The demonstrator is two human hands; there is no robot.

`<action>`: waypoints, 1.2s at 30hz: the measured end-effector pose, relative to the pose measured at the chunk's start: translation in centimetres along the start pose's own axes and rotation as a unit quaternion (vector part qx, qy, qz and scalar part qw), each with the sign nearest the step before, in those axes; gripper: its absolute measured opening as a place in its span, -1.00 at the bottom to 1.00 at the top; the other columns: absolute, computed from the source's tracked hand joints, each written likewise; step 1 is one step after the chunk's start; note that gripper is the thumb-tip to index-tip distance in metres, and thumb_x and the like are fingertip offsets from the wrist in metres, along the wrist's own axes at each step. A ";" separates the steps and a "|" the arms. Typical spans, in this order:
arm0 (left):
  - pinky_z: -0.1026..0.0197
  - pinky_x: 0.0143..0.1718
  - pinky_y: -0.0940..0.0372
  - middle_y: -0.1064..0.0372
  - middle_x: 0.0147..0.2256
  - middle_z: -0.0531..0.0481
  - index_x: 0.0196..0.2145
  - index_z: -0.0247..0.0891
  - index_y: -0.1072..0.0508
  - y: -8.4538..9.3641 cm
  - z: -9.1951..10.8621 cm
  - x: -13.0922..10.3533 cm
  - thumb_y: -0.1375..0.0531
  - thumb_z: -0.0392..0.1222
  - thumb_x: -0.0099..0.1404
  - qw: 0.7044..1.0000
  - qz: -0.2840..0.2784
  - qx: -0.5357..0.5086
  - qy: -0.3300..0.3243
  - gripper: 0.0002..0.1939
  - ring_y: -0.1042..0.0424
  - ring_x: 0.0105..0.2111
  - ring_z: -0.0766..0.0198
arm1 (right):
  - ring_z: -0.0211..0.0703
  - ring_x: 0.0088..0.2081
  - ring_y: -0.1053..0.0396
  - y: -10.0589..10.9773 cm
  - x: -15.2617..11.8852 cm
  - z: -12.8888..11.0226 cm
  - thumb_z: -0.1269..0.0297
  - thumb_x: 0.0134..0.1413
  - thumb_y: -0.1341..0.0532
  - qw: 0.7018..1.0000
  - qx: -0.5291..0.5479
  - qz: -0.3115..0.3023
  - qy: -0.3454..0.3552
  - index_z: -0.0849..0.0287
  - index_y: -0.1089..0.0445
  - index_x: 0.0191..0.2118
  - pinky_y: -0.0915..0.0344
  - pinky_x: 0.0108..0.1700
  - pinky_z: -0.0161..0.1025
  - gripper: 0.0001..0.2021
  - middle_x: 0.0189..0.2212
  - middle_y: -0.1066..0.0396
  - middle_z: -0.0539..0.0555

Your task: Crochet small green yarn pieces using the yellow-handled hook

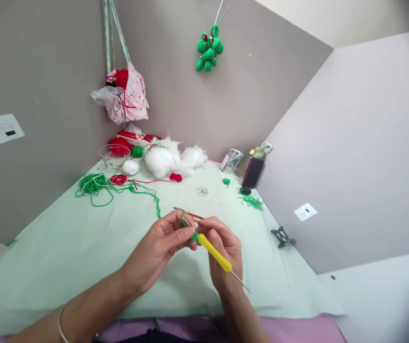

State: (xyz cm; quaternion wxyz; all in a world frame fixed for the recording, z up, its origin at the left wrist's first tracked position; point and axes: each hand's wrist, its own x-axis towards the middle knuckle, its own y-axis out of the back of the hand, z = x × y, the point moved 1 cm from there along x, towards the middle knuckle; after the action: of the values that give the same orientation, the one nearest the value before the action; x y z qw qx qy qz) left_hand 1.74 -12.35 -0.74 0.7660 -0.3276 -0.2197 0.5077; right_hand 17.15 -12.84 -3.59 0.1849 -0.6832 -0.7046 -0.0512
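My left hand (pixel 164 245) pinches a small green crochet piece (pixel 194 237), with green yarn looped over its index finger. That yarn runs back to a loose green tangle (pixel 93 184) on the left of the table. Close beside it, my right hand (pixel 225 245) has its fingers closed near the piece. A crochet hook with a yellow handle (pixel 215 253) slants down across the right hand from the green piece. Small scissors with orange-red handles (pixel 194 216) show just beyond the fingertips, partly hidden. Whether the right fingers touch them is unclear.
White stuffing (pixel 163 158), a clear plastic cup (pixel 114 157) and red yarn (pixel 118 179) lie at the back left. A pen cup (pixel 231 161), a phone (pixel 253 173), green scraps (pixel 252 201) and a black stand (pixel 282 237) are on the right. A bag (pixel 129 95) hangs above.
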 end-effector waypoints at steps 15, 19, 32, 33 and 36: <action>0.22 -0.11 -0.32 -0.44 -0.31 0.02 -0.19 -0.19 -0.65 0.6 -1.2 -1.5 -0.46 -0.19 0.18 0.995 0.023 0.094 -0.007 -0.79 -0.41 -0.27 0.27 | -0.15 -0.39 -0.36 -1.2 -1.9 0.9 0.04 0.10 -0.42 0.997 0.034 0.064 0.032 -0.04 -0.65 -0.25 -0.32 -0.38 -0.19 -0.83 -0.35 -0.45 0.07; 0.22 -0.05 -0.27 -0.38 -0.30 0.08 -0.05 -0.05 -0.64 1.1 -1.2 -1.7 -0.42 -0.22 0.24 0.993 0.007 0.113 0.013 -0.69 -0.39 -0.24 0.31 | -0.27 -0.45 -0.34 -1.1 -2.0 0.6 0.08 0.11 -0.43 0.995 0.053 0.073 0.033 0.00 -0.65 -0.25 -0.30 -0.41 -0.27 -0.85 -0.43 -0.41 -0.01; 0.22 -0.07 -0.24 -0.37 -0.30 0.08 0.02 -0.03 -0.60 1.8 -1.6 -1.7 -0.35 -0.22 0.29 0.988 0.012 0.152 0.026 -0.66 -0.34 -0.27 0.33 | -0.28 -0.35 -0.40 -0.5 -2.0 0.4 0.28 0.30 -0.29 0.993 -0.057 0.045 0.092 0.02 -0.62 -0.17 -0.39 -0.29 -0.28 -0.88 -0.26 -0.53 0.02; 0.22 -0.07 -0.25 -0.37 -0.29 0.08 0.02 -0.03 -0.60 1.8 -1.7 -1.7 -0.35 -0.22 0.29 0.988 0.012 0.149 0.025 -0.66 -0.35 -0.27 0.33 | -0.27 -0.35 -0.41 -0.6 -2.0 0.3 0.29 0.30 -0.29 0.992 -0.063 0.044 0.097 0.02 -0.62 -0.17 -0.40 -0.29 -0.28 -0.88 -0.25 -0.55 0.03; 0.22 -0.07 -0.26 -0.37 -0.30 0.08 0.04 -0.03 -0.59 1.9 -1.9 -1.6 -0.35 -0.19 0.31 0.988 0.012 0.152 0.022 -0.66 -0.37 -0.27 0.33 | -0.27 -0.36 -0.43 -0.7 -2.1 0.2 0.31 0.31 -0.28 0.993 -0.060 0.046 0.092 0.01 -0.61 -0.15 -0.43 -0.30 -0.27 -0.86 -0.26 -0.56 0.03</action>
State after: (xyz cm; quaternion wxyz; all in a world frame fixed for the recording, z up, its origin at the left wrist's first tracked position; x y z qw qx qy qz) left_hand 1.19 -13.85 -3.44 0.8056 -0.2211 -0.1191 0.5366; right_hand 16.42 -14.86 -4.32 0.2096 -0.7174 -0.6477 -0.1479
